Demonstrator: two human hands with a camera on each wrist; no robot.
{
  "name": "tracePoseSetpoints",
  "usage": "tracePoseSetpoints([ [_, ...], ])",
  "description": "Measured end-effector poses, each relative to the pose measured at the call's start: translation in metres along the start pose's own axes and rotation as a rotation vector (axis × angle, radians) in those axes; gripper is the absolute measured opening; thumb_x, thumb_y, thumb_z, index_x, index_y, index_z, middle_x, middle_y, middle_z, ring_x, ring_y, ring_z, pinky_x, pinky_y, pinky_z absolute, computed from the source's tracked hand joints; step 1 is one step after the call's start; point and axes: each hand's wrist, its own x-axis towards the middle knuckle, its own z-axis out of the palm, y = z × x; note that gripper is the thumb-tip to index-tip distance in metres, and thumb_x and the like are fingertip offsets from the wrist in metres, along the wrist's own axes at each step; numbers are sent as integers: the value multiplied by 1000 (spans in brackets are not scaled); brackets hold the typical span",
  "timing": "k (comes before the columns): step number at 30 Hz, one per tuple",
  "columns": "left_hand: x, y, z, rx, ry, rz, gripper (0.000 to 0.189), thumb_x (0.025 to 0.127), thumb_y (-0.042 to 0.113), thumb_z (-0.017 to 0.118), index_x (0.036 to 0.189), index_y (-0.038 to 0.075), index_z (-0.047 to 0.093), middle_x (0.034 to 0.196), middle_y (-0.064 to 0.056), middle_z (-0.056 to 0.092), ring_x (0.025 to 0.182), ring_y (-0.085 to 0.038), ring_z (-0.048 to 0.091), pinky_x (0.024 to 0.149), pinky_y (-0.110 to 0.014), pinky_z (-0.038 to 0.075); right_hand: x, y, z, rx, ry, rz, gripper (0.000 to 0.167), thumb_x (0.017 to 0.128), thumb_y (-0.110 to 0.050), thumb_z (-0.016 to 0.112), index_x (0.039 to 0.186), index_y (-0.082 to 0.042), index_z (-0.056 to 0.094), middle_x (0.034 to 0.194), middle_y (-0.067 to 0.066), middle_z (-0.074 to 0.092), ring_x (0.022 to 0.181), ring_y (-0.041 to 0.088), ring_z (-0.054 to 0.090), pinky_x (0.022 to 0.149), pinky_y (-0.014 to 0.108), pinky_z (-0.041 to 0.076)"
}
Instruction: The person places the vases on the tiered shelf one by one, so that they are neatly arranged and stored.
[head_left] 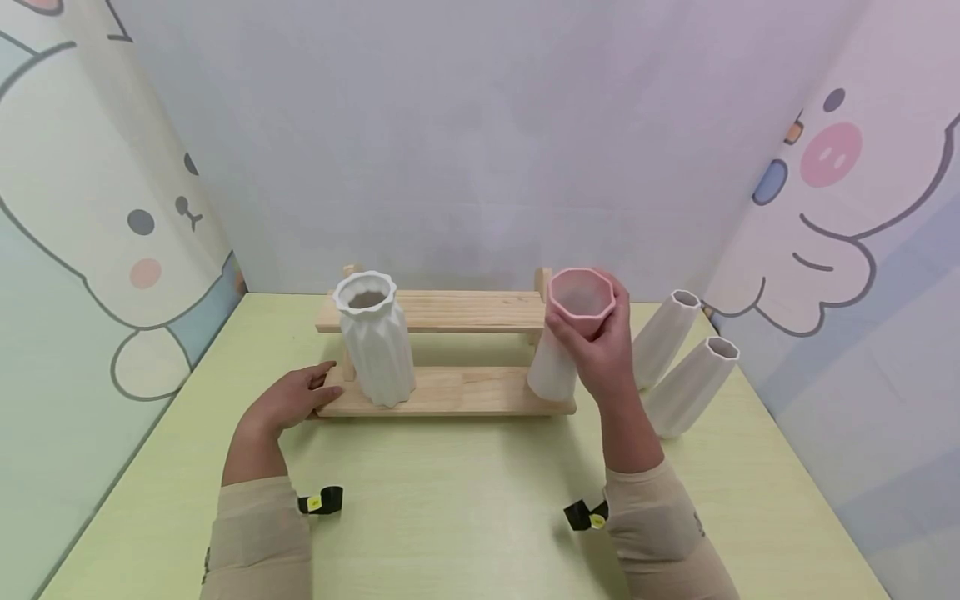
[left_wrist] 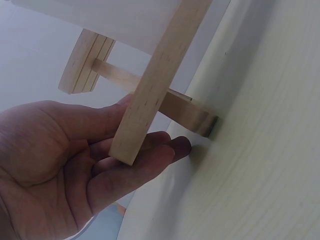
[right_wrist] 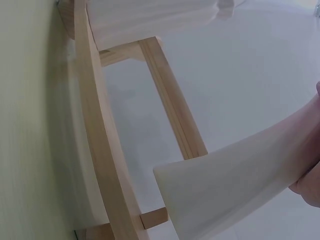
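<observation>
grips vase (head_left: 553, 368) in right hand (head_left: 606, 354), pinches rack (head_left: 468, 393) with left hand (head_left: 291, 398) (likely bracing), apparently mid-placement, and needs to seat vase flat before release.

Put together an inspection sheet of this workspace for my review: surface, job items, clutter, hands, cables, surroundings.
Surface: pale yellow-green table.
Job's things: two-tier wooden rack; ribbed white vase on the left of its lower shelf; rear vase and front vase on the table, right of the rack.
Clutter: nothing seen.
Left hand: grips the lower shelf's left end.
Right hand: grips the held vase near its rim, above the lower shelf's right end.
Cables: nothing seen.
Surroundings: cartoon-printed backdrop.
</observation>
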Motion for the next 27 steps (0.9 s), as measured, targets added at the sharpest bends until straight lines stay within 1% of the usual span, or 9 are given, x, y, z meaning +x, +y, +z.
tracePoseSetpoints([
  [5, 1, 1, 0, 6, 1, 2, 75, 99, 43, 55, 155, 4, 25, 155, -29, 28, 141, -49, 27, 108, -64, 32, -1, 1, 2, 14, -11, -3, 77, 80, -7, 79, 143, -18, 37, 130, 5, 50, 115, 23, 50, 87, 24, 52],
  [10, 0, 2, 0, 7, 1, -2, 75, 99, 44, 55, 155, 4, 24, 155, -29, 27, 142, -50, 25, 109, -65, 31, -1, 1, 6, 57, -20, -1, 77, 79, -2, 78, 143, -16, 37, 129, 6, 51, 114, 24, 51, 88, 25, 52],
  [22, -2, 2, 0, 11, 7, -6, 75, 99, 44, 55, 155, 4, 25, 156, -29, 27, 142, -50, 25, 108, -65, 31, -3, 3, 10, 64, -53, -1, 80, 79, -2, 79, 144, -16, 35, 129, 6, 50, 113, 23, 50, 87, 25, 52],
  [27, -2, 3, 0, 10, 4, -10, 75, 99, 43, 55, 156, 5, 24, 155, -29, 27, 141, -50, 27, 108, -65, 32, -4, 4, 13, 85, -64, -4, 80, 78, -1, 79, 144, -16, 35, 129, 7, 49, 113, 23, 51, 87, 25, 52],
])
